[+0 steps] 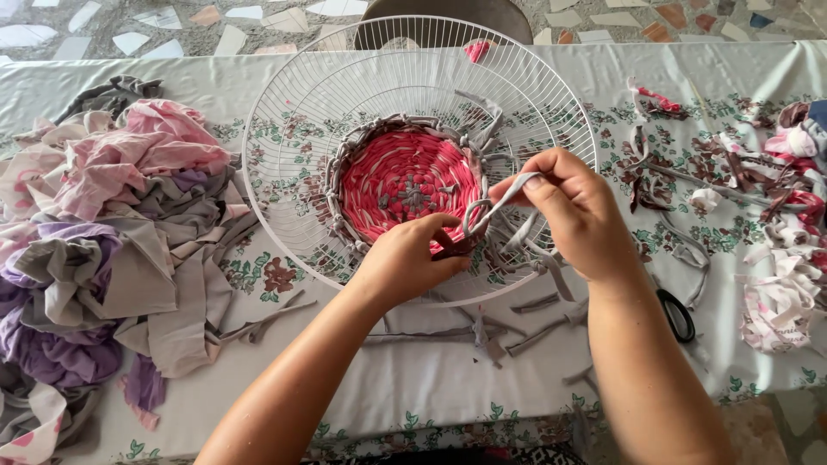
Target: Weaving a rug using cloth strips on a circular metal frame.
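The right hand point(573, 202) pinches a grey fabric strip point(495, 202) while the left hand point(413, 254) presses the pink woven disc point(405, 181) inside the white wire fan guard point(284, 95) on the worktop point(413, 387). Best to keep the strip taut and snug against the previous row, I judge.

White-coated wire fan grille point(284, 95), matt cloth strips point(504, 194), soft woven pink fabric disc point(405, 176), printed cloth tablecloth point(413, 387)

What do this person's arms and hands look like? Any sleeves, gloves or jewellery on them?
Both forearms are bare right up to the bottom edge of the picture, with no sleeves in view. The left hand and the right hand wear no gloves. No rings, bracelets or watch show on the fingers or wrists that can be seen. The fingernails look short and unpainted.
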